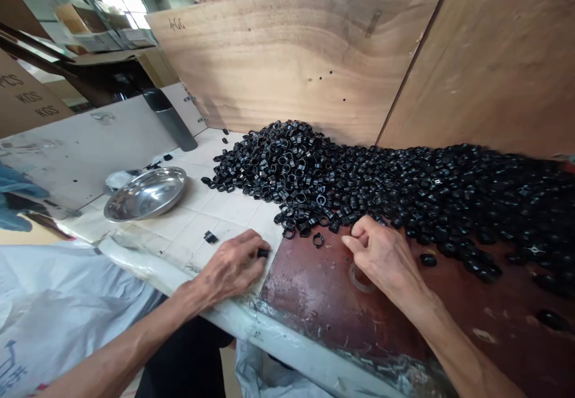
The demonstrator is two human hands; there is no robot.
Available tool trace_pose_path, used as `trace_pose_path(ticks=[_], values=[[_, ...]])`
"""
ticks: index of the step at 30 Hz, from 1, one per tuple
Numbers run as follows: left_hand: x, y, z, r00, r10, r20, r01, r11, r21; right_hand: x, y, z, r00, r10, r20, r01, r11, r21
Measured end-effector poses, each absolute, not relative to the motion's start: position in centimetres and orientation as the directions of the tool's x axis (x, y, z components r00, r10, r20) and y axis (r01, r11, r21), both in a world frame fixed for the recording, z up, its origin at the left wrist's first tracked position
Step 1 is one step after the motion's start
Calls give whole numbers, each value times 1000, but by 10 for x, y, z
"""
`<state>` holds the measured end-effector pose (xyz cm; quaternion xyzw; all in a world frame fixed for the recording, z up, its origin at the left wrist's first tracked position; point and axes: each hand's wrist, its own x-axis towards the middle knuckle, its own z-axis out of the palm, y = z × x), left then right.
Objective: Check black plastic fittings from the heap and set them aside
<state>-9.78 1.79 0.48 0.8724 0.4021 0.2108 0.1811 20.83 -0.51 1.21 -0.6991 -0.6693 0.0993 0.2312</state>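
Observation:
Low over the light tabletop, my left hand [238,261] is closed on a small black part [263,253] at its fingertips. My right hand [381,245] is beside the front edge of a long pile of black ring parts [287,164], above the dark red board [305,290]. Its thumb and forefinger are curled towards each other, and what they hold, if anything, is too small to make out. Between the hands a loose black ring [318,240] lies on the board. Another black part [210,237] lies left of my left hand.
A shiny metal bowl [148,194] rests tilted on the left of the table. Behind it a dark bottle [171,119] leans against the low side panel [90,152]. A plywood wall [287,51] rises behind the pile. White sacks [67,308] are at the lower left.

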Motion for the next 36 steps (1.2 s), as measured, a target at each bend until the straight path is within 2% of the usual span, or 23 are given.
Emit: trace_pose_path(ticks=[2, 4, 5, 6, 8, 9, 14, 21, 23, 25, 27, 28, 30, 32, 33, 34, 36], values=[[-108, 19, 4, 483, 809, 335, 770, -575, 276, 216, -2, 6, 76, 970, 233, 949, 2, -316], [-98, 18, 3, 440, 786, 434, 818, -550, 166, 219, 0, -2, 0, 973, 233, 970, 56, -237], [-86, 17, 2, 449, 768, 457, 800, -573, 177, 219, 1, -6, -35, 974, 224, 972, 85, -218], [-71, 16, 0, 479, 753, 450, 749, -619, 238, 218, 2, -9, -58, 974, 217, 973, 104, -204], [-36, 16, -3, 563, 726, 396, 630, -686, 363, 217, 3, -13, -85, 974, 212, 976, 124, -178], [-20, 17, -6, 578, 732, 361, 623, -682, 384, 217, 4, -13, -87, 973, 215, 979, 123, -161], [20, 26, -25, 592, 758, 273, 690, -652, 314, 220, 8, -13, -38, 973, 228, 992, 64, -110], [12, 25, -34, 619, 682, 390, 617, -729, 296, 228, 9, -11, 15, 977, 212, 999, -8, -34], [11, 24, -31, 618, 671, 408, 589, -740, 324, 228, 9, -9, 10, 978, 207, 1000, -5, -22], [11, 22, -27, 578, 709, 405, 567, -705, 425, 229, 9, -8, -17, 982, 187, 999, 22, -23], [13, 21, -22, 488, 799, 351, 550, -594, 586, 228, 10, -7, -15, 982, 189, 997, 29, -73], [15, 21, -19, 439, 843, 310, 535, -523, 664, 227, 10, -5, -2, 978, 208, 989, 32, -142], [17, 21, -13, 378, 894, 239, 484, -411, 773, 223, 8, -1, 34, 971, 235, 919, 63, -390], [19, 22, -10, 361, 906, 222, 419, -371, 829, 216, 5, 5, 17, 986, 166, 723, 103, -683], [19, 22, -9, 362, 905, 222, 390, -363, 846, 212, 3, 8, -17, 994, 107, 603, 96, -792], [19, 23, -9, 365, 904, 221, 367, -358, 859, 208, 2, 11, -52, 997, 51, 495, 70, -866], [17, 24, -11, 375, 902, 214, 322, -343, 882, 201, -1, 15, -83, 996, -15, 353, 15, -935]])
